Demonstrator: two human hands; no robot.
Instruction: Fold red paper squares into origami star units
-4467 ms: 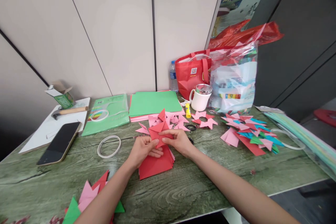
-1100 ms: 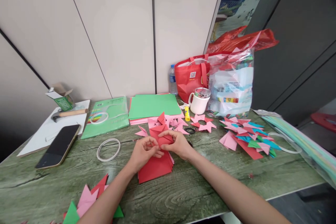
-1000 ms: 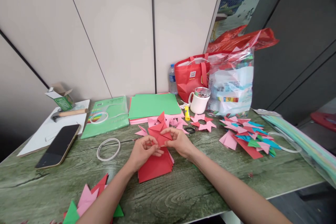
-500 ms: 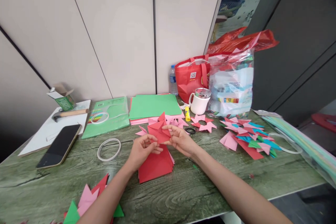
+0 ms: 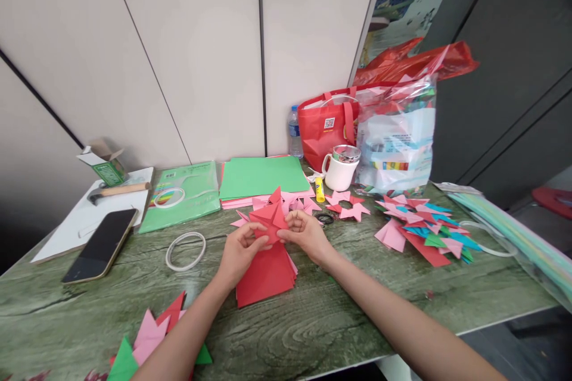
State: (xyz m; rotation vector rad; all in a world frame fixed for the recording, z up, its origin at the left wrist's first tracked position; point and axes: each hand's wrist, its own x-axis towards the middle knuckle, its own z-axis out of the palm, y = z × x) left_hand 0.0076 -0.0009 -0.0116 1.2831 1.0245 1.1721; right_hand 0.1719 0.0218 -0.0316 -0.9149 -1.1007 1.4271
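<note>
My left hand and my right hand both pinch a folded red paper piece, held a little above the green wood-grain table. The piece has pointed flaps. Right under my hands lies a stack of red paper squares. Behind the held piece sits a heap of pink and red folded shapes.
A phone, hammer, small green box, tape rings and green sheets lie left and behind. A glue stick, white mug, water bottle, red bag and plastic bag stand at the back. Coloured folded pieces lie right.
My hands have kept working the red piece, lifting it slightly and turning it; my right fingers shifted from on top of it to its right side.
</note>
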